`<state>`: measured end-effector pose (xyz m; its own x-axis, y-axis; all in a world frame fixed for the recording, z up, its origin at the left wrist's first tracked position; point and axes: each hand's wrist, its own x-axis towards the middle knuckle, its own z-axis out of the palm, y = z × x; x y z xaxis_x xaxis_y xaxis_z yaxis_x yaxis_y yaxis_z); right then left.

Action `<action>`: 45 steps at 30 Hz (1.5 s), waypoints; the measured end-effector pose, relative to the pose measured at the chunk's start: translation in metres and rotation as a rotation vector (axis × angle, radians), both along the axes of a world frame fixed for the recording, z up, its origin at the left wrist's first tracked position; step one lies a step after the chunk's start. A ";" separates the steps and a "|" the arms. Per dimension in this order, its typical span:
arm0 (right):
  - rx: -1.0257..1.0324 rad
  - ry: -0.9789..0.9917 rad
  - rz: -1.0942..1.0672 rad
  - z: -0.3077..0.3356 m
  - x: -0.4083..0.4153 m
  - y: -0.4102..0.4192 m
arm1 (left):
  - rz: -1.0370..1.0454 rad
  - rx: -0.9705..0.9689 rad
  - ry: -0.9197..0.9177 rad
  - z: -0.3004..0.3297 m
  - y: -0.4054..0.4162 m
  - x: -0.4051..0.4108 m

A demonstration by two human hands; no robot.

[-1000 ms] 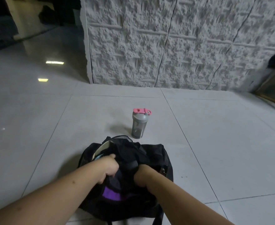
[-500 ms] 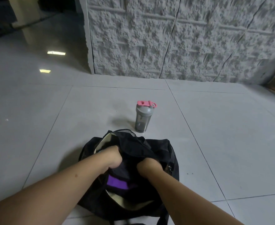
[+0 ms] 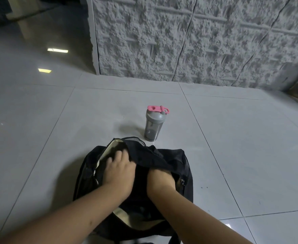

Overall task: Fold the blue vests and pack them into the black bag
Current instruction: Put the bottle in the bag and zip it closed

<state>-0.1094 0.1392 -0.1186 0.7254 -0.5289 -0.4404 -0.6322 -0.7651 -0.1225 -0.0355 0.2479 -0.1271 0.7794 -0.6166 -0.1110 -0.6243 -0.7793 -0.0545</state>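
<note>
Bag (image 3: 171, 161) of black fabric, a soft duffel, lies open on the tiled floor (image 3: 241, 147) directly below the camera. Its pale cream lining (image 3: 112, 146) shows at the far left corner of the mouth and again at the near edge. Inside, only dark folds are visible; whether a blue vest is among them cannot be told, because the interior is too dark and both hands cover it.

The left hand (image 3: 120, 171) lies over the left part of the opening, palm down, with the fingers spread and fairly straight, pressing on the dark contents; its fingertips are blurred. The right hand (image 3: 159, 178) goes into the bag under a loose black flap (image 3: 144, 155), which hides the fingers completely, so it is not possible to say if they grip something or are apart. Only the wrist and the back of this hand are seen.

Behind the bag, just beside its far edge but not touching it, a shaker bottle (image 3: 152, 125) stands upright, grey and half clear, with a pink lid and something dark at the bottom.

The floor is bare on the left and on the right of the bag. A rough white textured wall (image 3: 197, 41) closes the far side, well apart from the bottle. The near end of the bag and a strap are cut off by the lower border of the view.
</note>
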 end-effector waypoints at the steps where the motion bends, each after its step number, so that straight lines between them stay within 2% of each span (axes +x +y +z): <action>1: -0.022 0.022 0.051 -0.003 0.000 0.003 | -0.110 0.041 -0.012 -0.004 0.000 -0.003; 3: -0.036 0.103 0.166 -0.009 0.000 0.007 | -0.194 0.116 0.037 -0.013 0.001 -0.001; 8: 0.044 0.281 0.223 -0.027 0.000 -0.001 | -0.147 0.246 0.207 -0.033 0.005 0.010; 13: 0.067 0.301 0.234 -0.014 0.002 0.003 | -0.181 0.242 0.288 -0.020 0.005 0.014; 16: 0.170 0.249 0.319 0.031 0.007 0.009 | -0.197 0.154 0.389 0.015 0.008 0.009; 19: 0.316 0.118 0.395 0.090 0.014 -0.006 | -0.217 -0.101 0.456 0.044 0.020 0.010; 21: 0.593 -0.045 0.262 0.122 0.020 -0.025 | -0.210 -0.294 0.461 0.058 0.026 0.014; 23: 0.767 -0.296 0.085 0.139 0.031 -0.043 | -0.313 -0.432 0.307 0.064 0.025 0.021; 25: 0.665 -0.583 -0.030 0.135 0.052 -0.062 | -0.456 -0.528 0.065 0.065 0.019 0.031; 27: 0.407 -0.716 -0.079 0.115 0.077 -0.080 | -0.484 -0.516 -0.094 0.064 0.011 0.039; 30: 0.155 -0.676 -0.020 0.085 0.109 -0.105 | -0.380 -0.410 -0.101 0.063 0.000 0.048; 33: 0.059 -0.524 -0.038 0.065 0.141 -0.122 | -0.287 -0.339 -0.027 0.055 -0.004 0.058; 36: -0.006 -0.338 -0.092 0.053 0.164 -0.134 | -0.274 -0.294 -0.039 0.051 -0.005 0.063; 38: -0.032 -0.283 -0.092 0.048 0.173 -0.139 | -0.278 -0.293 -0.050 0.050 -0.005 0.065; 45: -0.033 -0.376 -0.148 0.028 0.188 -0.126 | -0.285 -0.269 -0.054 0.038 -0.006 0.064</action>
